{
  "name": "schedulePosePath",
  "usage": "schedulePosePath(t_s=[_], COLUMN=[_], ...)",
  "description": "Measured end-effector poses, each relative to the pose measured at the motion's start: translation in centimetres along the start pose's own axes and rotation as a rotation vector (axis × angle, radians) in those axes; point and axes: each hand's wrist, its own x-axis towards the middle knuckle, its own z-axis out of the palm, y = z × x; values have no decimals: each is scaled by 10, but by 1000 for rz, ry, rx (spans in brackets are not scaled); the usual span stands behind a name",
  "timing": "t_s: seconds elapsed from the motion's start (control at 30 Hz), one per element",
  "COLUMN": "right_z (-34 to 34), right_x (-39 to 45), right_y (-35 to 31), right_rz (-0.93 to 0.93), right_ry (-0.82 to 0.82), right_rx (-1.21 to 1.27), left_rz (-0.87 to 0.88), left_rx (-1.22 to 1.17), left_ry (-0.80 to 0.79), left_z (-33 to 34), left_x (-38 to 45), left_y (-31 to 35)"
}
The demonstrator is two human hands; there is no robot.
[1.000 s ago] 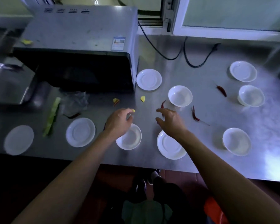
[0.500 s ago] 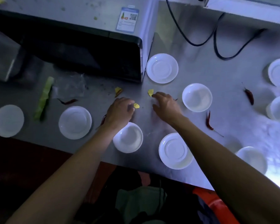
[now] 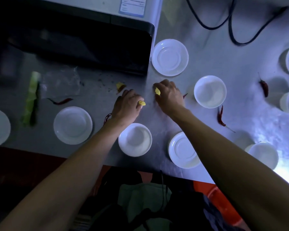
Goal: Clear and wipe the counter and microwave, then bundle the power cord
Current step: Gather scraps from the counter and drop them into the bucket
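Stainless-steel counter (image 3: 198, 39), dimly lit, seen from above; the microwave (image 3: 83, 47) at the far left serves as landmark. Nearest the person, well in front of the microwave, sit a small white bowl (image 3: 135, 139) and a white saucer (image 3: 182, 150) at the counter's front edge. Between these and the microwave's front right corner, both hands work close together. The left hand (image 3: 126, 106) curls its fingers around a yellow scrap (image 3: 142, 103). The right hand (image 3: 169, 94), just right of it, pinches a second yellow scrap (image 3: 157, 91). A third yellow piece (image 3: 120, 85) lies loose beside the left hand, near the microwave's front. Dried red chillies (image 3: 221, 116) lie scattered further right, and another (image 3: 61, 101) to the left. Beyond the microwave's right side, the black power cord (image 3: 240, 42) loops, unbundled. Risk, as a judgement: with both hands already full, reaching for more scraps could drop pieces or nudge a dish off the front edge.
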Motion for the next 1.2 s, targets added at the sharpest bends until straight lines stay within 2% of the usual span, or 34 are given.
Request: schedulePosePath(t_s=[0.37, 0.6, 0.83, 0.97, 1.2], right_z=[7, 8, -3, -6, -8], right_x=[-13, -35, -82, -131, -223], right_y=[-3, -9, -3, 11, 36], right_rz=[115, 210, 359, 495, 644], right_ry=[32, 50, 262, 372, 565], right_rx=[23, 123, 350, 392, 406], left_rz=[63, 88, 189, 247, 507], left_rx=[-70, -141, -203, -272, -264], left_ry=[30, 41, 53, -2, -45], left_z=[-5, -17, -33, -34, -13], left_x=[-3, -9, -5, -1, -23], left_y=[-5, -9, 5, 28, 105])
